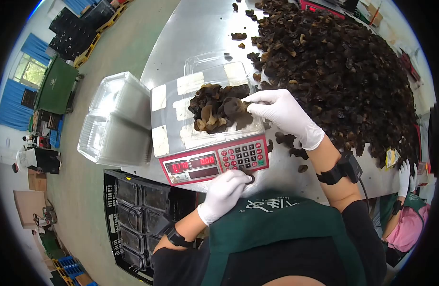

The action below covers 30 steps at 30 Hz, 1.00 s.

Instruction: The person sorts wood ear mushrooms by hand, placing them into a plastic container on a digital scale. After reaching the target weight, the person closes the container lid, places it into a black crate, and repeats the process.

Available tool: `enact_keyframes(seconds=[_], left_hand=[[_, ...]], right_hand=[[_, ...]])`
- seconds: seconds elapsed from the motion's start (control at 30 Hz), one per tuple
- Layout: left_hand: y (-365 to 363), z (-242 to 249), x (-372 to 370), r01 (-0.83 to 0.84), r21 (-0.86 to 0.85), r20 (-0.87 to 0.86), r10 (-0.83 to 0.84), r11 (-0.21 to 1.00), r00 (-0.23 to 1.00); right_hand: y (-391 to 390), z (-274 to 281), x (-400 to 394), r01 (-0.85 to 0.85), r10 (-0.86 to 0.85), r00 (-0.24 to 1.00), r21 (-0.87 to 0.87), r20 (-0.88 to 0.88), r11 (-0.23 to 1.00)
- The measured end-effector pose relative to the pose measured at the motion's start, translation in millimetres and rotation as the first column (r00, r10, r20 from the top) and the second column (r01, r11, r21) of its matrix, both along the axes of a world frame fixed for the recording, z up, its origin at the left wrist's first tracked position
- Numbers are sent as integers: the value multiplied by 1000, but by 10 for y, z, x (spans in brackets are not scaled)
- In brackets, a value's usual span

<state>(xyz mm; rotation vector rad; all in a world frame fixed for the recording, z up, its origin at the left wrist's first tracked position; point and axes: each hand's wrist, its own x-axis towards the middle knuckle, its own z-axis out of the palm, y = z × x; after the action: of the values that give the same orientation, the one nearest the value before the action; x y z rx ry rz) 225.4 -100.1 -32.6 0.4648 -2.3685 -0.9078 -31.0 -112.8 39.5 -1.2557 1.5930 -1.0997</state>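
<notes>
A red-and-grey digital scale [210, 172] stands on the metal table, its lit display reading about 0.170. On its pan sits a clear plastic container [199, 141] holding a heap of dark wood ear mushrooms [211, 112]. My right hand [281, 114], in a white glove, pinches a wood ear mushroom [235, 108] over the heap. In front of the keypad is my gloved left hand [225, 193], fingers curled, with a small dark piece at its fingertips that looks like wood ear mushroom.
A large pile of wood ear mushrooms [333, 71] covers the table's right side. Stacked clear containers [117, 136] stand left of the scale. A black crate [133, 214] with filled boxes is below left. A co-worker's gloved hand [404, 178] shows at far right.
</notes>
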Motion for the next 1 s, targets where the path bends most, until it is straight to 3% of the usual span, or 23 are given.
enact_keyframes(seconds=[0.03, 0.17, 0.23, 0.3, 0.33, 0.5, 0.53, 0.57, 0.7, 0.83, 0.93, 1.0], left_hand=[[-72, 184, -54, -26, 0, -122, 25, 1000, 992], [-448, 596, -230, -271, -377, -363, 127, 886, 923], [-727, 557, -410, -286, -379, -343, 154, 880, 927], [-843, 610, -598, -292, -268, -116, 270, 918, 956], [-815, 632, -639, -335, -266, -140, 307, 904, 941], [-802, 729, -681, -355, -246, -187, 315, 902, 930], [-814, 691, -698, -324, 25, -180, 323, 946, 929], [-825, 657, -708, -270, 295, -173, 330, 916, 928], [-778, 675, -669, -243, 448, -157, 343, 860, 926], [-612, 683, -634, -306, 211, -94, 331, 928, 939], [-461, 649, -598, -280, 248, -101, 312, 927, 945], [-377, 558, -550, -289, 141, -46, 298, 947, 954]], right_hand=[[6, -14, -6, 28, -27, 996, -6, 81, 1000], [23, -49, 14, 104, -99, 992, -71, 78, 992], [18, -141, 52, 135, -136, 991, -165, 7, 977], [14, -181, 83, 93, -280, 919, -538, -278, 838], [1, -151, 106, 31, -374, 856, -686, -358, 727], [33, -68, 159, -80, -450, 753, -746, -480, 661], [27, -93, 181, -88, -453, 748, -750, -484, 656], [15, -121, 198, -97, -456, 744, -754, -489, 650], [27, -185, 228, -145, -462, 709, -751, -533, 644], [198, -209, 262, -258, -480, 579, -706, -659, 660], [386, -287, 294, -267, -442, 592, -681, -674, 682], [514, -371, 300, -270, -390, 605, -639, -694, 720]])
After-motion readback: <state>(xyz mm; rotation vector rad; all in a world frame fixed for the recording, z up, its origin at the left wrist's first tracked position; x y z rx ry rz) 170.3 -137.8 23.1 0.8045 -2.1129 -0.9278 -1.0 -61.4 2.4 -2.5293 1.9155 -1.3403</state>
